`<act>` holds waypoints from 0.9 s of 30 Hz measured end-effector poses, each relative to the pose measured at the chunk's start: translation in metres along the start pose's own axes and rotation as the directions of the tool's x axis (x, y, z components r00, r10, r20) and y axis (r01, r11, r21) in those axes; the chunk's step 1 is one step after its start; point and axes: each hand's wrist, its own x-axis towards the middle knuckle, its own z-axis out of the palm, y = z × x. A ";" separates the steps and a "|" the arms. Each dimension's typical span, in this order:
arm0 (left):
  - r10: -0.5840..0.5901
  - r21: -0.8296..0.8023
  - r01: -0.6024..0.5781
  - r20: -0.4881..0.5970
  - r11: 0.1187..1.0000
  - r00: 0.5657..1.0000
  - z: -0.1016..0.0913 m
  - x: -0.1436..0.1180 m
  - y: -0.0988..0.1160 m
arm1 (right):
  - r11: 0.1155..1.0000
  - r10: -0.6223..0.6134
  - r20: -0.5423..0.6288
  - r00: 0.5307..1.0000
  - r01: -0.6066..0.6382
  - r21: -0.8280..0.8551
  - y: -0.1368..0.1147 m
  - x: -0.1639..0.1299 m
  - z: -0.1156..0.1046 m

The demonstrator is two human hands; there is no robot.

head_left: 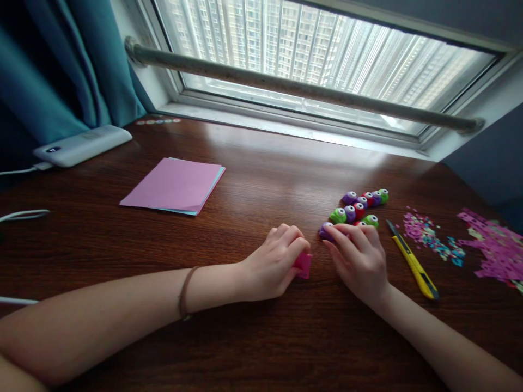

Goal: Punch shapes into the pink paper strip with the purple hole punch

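My left hand (278, 264) is closed around a small piece of bright pink paper (303, 265), whose outer end sticks out past the fingers. Just to its right, my right hand (362, 261) has thumb and fingers on a purple paper punch (326, 232) at the near left of a group of small punches. Part of that punch is covered by the fingertips. Behind it stand more punches in rows, among them a green punch (338, 215) and a red punch (359, 210). My right hand partly hides a red one and another green punch (371, 220).
A yellow utility knife (413, 264) lies right of my right hand. Beyond it are tiny paper cutouts (425, 231) and punched pink scraps (496, 247). A stack of pink paper (175, 185) lies left, with a white power bank (84, 146) and cable near the curtain (73, 65).
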 end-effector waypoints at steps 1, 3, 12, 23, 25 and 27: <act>0.024 -0.008 -0.024 -0.007 1.000 1.000 0.001 0.000 -0.001 | 0.993 -0.005 0.017 1.000 0.003 0.120 -0.003 -0.001 -0.001; 0.065 -0.050 -0.067 -0.044 0.996 0.997 0.002 0.000 -0.003 | 0.939 -0.010 0.075 0.997 -0.017 0.345 -0.008 -0.001 -0.002; -0.045 -0.627 -0.023 -0.091 0.779 0.995 -0.002 -0.001 0.001 | 0.526 0.115 0.461 0.880 -0.447 0.724 -0.028 0.001 -0.014; 0.013 -0.578 -0.131 -0.204 0.806 0.979 -0.002 -0.003 0.003 | -0.097 0.187 0.731 0.656 -0.729 0.678 -0.035 -0.006 -0.005; 0.005 -0.619 -0.144 -0.221 0.772 0.975 -0.001 -0.002 0.003 | -0.030 0.213 0.715 0.666 -0.727 0.686 -0.033 -0.005 -0.005; -0.043 -0.669 -0.121 -0.223 0.733 0.974 0.002 -0.002 0.003 | 0.083 0.242 0.670 0.702 -0.703 0.707 -0.031 -0.004 -0.007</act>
